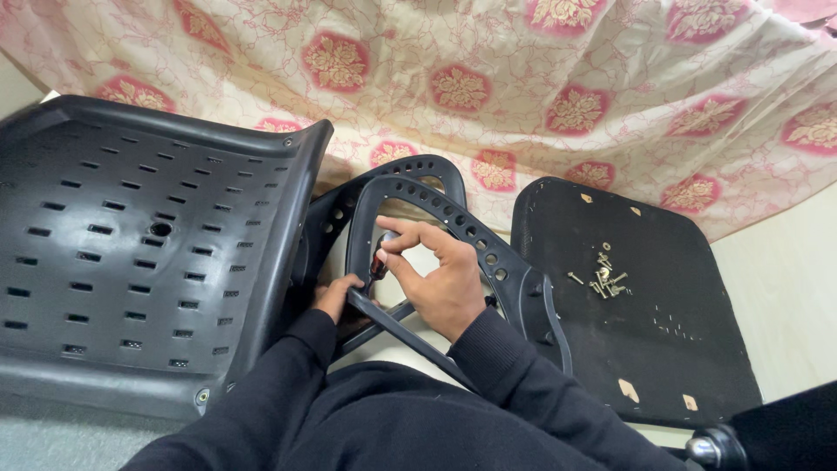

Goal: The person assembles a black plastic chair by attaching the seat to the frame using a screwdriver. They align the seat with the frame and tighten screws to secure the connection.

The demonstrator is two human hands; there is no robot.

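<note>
Floral draped cloth (523, 78) behind; right hand (440, 275) grip pinching red-handled screwdriver (379, 262), left hand (336, 296) grip around perforated black plastic armrest (514, 279)

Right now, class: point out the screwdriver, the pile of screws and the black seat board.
screwdriver (379, 262), head view, handle.
pile of screws (603, 279), head view, its middle.
black seat board (689, 358), head view, bare surface.

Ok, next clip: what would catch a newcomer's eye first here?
Mid-frame, the right hand holds a small red-handled screwdriver against a black perforated armrest frame, which the left hand steadies. A slotted black chair shell fills the left; loose screws lie on a black seat board at right.
</note>
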